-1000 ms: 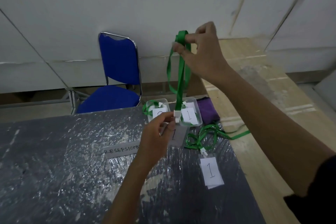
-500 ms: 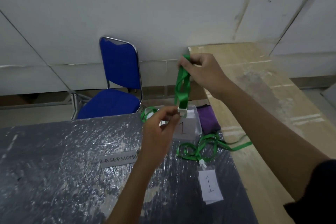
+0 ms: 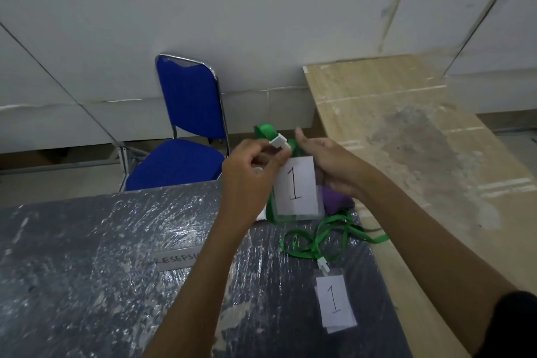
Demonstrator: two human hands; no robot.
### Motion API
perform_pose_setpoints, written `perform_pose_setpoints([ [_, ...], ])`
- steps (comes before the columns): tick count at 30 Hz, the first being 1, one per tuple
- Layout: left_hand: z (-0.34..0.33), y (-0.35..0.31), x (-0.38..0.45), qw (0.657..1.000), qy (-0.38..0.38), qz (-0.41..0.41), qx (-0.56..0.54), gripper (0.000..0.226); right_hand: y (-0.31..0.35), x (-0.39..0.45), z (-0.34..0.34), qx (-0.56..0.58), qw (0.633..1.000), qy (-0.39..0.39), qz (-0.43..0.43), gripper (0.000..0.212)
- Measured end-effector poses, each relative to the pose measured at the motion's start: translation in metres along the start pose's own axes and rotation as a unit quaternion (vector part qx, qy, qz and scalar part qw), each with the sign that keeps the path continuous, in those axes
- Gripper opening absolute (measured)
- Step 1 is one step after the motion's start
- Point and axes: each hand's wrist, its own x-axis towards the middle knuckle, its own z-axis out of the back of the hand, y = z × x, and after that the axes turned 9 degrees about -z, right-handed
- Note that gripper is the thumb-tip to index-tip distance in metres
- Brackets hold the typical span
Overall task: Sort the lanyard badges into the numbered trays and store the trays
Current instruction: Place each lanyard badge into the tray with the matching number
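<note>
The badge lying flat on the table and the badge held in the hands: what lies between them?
In the head view, a loose green lanyard lies coiled on the table between the flat badge and the held badge.

both forearms bare; a black sleeve [image 3: 514, 325] covers the right upper arm; no gloves.

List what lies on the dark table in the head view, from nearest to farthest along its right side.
Loose badge marked 1 → its white clip → tangled green lanyard → purple pouch.
</note>
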Motion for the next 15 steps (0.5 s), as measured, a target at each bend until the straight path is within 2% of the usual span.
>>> perform_pose_setpoints([
  [4,-0.017,0.009,0.021,0.998,0.033,0.027,0.040,0.038,-0.020,0.000,0.012,0.093,0.995,0.024,-0.026,0.082],
  [6,-0.027,0.017,0.030,0.997,0.060,0.030,0.045,0.049,-0.029,-0.001,0.018,0.121,0.992,0.033,-0.015,0.084],
  [9,-0.043,0.029,0.041,0.995,0.086,0.016,0.047,0.040,-0.035,-0.002,0.031,0.115,0.993,0.036,0.008,0.062],
  [12,-0.058,0.041,0.049,0.995,0.102,-0.008,0.016,0.031,-0.038,0.001,0.043,0.090,0.996,0.015,0.025,0.018],
  [15,-0.067,0.049,0.057,0.994,0.110,0.014,-0.016,0.029,-0.038,0.012,0.056,0.071,0.997,0.010,0.032,0.012],
])
